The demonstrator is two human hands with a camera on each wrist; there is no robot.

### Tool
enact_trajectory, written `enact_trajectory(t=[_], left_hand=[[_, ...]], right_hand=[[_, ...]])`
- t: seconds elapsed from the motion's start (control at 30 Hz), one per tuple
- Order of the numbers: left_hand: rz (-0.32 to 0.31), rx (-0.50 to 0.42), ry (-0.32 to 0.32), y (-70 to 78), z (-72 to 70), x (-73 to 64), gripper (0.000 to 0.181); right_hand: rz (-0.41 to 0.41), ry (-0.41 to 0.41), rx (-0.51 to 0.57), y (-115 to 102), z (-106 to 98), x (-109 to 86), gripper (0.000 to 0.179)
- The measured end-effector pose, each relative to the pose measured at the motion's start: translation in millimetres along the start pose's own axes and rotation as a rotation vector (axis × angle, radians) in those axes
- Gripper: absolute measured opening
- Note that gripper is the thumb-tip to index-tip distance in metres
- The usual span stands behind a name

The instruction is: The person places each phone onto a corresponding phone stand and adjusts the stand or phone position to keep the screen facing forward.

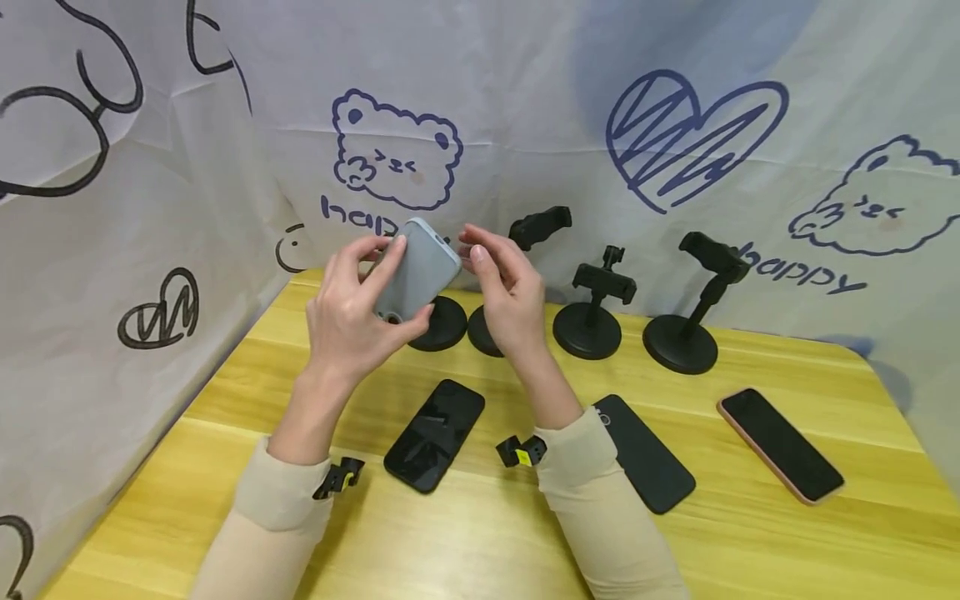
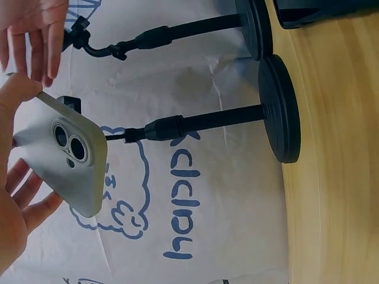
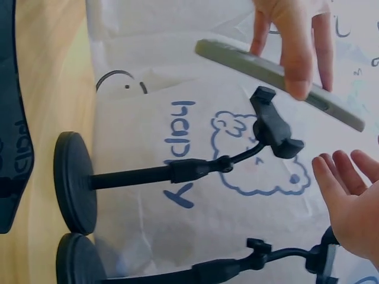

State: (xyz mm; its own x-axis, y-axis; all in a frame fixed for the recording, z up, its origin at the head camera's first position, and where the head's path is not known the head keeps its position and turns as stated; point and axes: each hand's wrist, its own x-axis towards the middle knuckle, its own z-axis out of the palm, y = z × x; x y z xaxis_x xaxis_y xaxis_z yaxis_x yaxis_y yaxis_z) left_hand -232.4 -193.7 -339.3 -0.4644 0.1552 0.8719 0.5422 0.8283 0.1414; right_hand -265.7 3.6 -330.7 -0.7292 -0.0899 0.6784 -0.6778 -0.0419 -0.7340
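My left hand [image 1: 348, 304] grips a phone in a pale grey case [image 1: 420, 271] by its edges, raised above the table. In the left wrist view the back of the phone [image 2: 62, 154] shows its two camera lenses. Seen from the right wrist, the phone [image 3: 272, 77] is edge-on, above and in front of a black phone stand's clamp [image 3: 273, 127]. My right hand [image 1: 513, 287] is raised just right of the phone's end, its fingers loosely bent and holding nothing. Behind the hands, the bases of two stands are partly covered.
Two more black phone stands [image 1: 588, 329] [image 1: 681, 343] stand at the table's back. On the yellow wooden table [image 1: 480, 550] lie a black phone [image 1: 435, 435], a dark phone with its back up [image 1: 648, 454], partly behind the right sleeve, and a pink-edged phone [image 1: 782, 446]. A drawn-on white cloth [image 1: 525, 125] hangs behind.
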Motion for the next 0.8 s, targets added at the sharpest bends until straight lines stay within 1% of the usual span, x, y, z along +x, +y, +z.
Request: enact_trajectory(t=[0.07,0.23,0.43,0.67,0.8], left_hand=[[0.007,0.002,-0.002,0.4,0.1,-0.9,0.074],[0.014,0.02,-0.017,0.6,-1.4,-5.7,0.073],[0.033,0.039,-0.019,0.1,-5.0,-10.7,0.07],[0.062,0.022,-0.004,2.2,1.1,-6.0,0.07],[0.072,0.022,-0.006,4.6,4.5,-3.0,0.069]], right_hand=[[0.004,-0.014,-0.005,-3.3,-0.8,-0.7,0.033],[0.045,-0.048,-0.085,-8.9,0.7,-5.5,0.031],[0.061,-0.113,-0.105,-9.9,6.7,-10.0,0.031],[0.082,-0.113,-0.13,-9.9,3.0,-8.3,0.032],[0.073,-0.119,-0.142,-10.1,-1.6,-6.5,0.032]])
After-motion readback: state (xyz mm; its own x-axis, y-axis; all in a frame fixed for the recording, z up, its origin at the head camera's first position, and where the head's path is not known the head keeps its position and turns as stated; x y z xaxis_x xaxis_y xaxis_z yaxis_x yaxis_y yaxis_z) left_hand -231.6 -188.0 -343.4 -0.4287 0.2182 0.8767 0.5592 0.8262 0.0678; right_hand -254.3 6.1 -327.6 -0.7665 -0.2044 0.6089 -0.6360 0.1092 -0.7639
